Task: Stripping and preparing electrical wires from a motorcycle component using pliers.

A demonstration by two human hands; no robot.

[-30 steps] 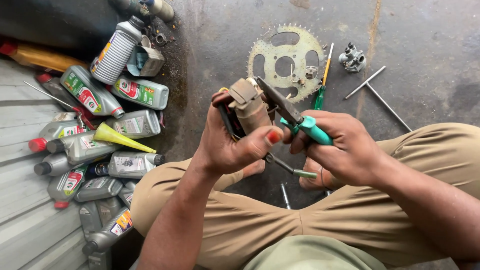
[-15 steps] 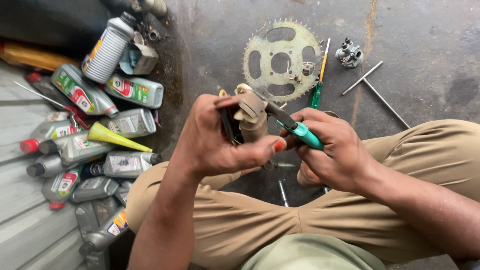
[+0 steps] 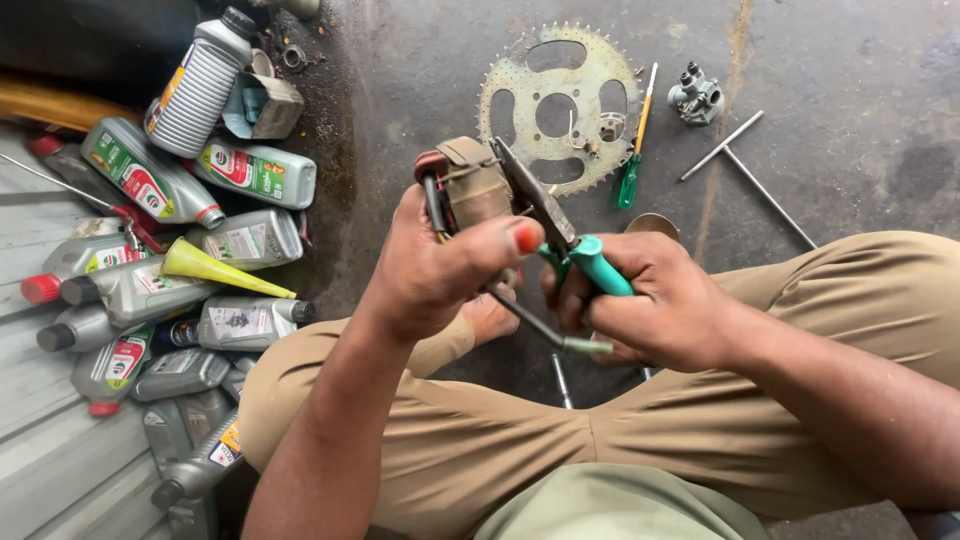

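Raised slightly since earlier, left hand (image 3: 440, 275) fingers clasp the brown metal part (image 3: 475, 185); right hand (image 3: 650, 300) fingers grip green-handled pliers (image 3: 565, 245) against it.

In my left hand (image 3: 440, 275) I hold a brown, rusty metal part (image 3: 475, 185), dull and rough, with a black rubbery cable beside it. My right hand (image 3: 650, 300) grips pliers (image 3: 560, 235) with dark matt steel blades and smooth, glossy teal plastic handles. On the rough, oil-stained concrete floor (image 3: 850, 60) I see a worn sprocket (image 3: 555, 105) of dull tarnished metal, a screwdriver (image 3: 632, 150) with a green plastic handle, and a bare metal T-wrench (image 3: 750, 170). The grey oil bottles (image 3: 250, 170) are smooth plastic with glossy labels. My trousers (image 3: 500, 440) are matt khaki cloth.
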